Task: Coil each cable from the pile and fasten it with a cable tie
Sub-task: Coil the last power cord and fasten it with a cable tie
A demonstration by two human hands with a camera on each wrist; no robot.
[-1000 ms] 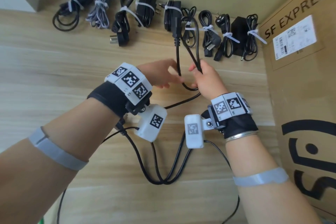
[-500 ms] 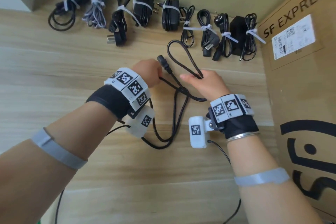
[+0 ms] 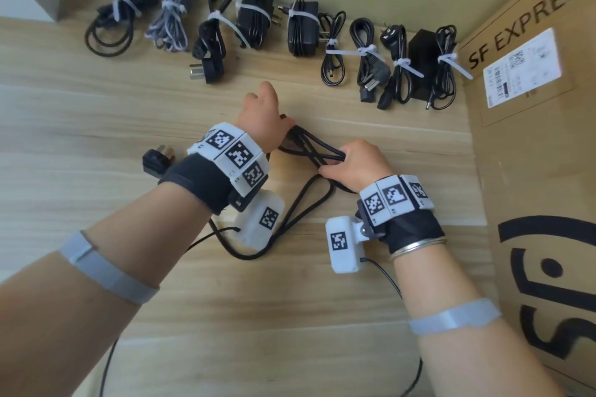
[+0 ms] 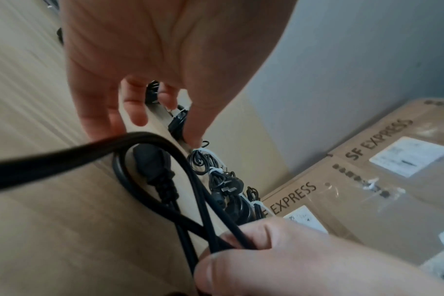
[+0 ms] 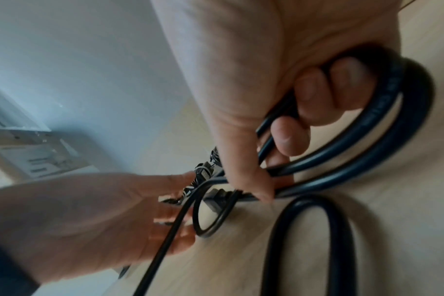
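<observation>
A black power cable (image 3: 304, 203) lies half coiled on the wooden table (image 3: 96, 138). My right hand (image 3: 354, 164) grips several of its strands together, fingers curled round them (image 5: 304, 96). My left hand (image 3: 269, 122) reaches into the far end of the loops. Its fingers (image 4: 99, 120) are fairly straight and touch the cable (image 4: 64, 158) there. The cable's black connector (image 4: 152, 162) lies inside the loop below the left fingers. Its three-pin plug (image 3: 156, 161) rests on the table left of my left wrist.
Several coiled cables and adapters (image 3: 303, 29) fastened with white ties line the back wall. A large SF EXPRESS cardboard box (image 3: 532, 171) stands against the table's right side. Thin wires (image 3: 383, 274) from the wrist cameras trail toward the front edge.
The hands came down from holding a hanging loop. The left hand moved forward to the loops' far end, and the strands now stretch between both hands. The plug came into view at left.
</observation>
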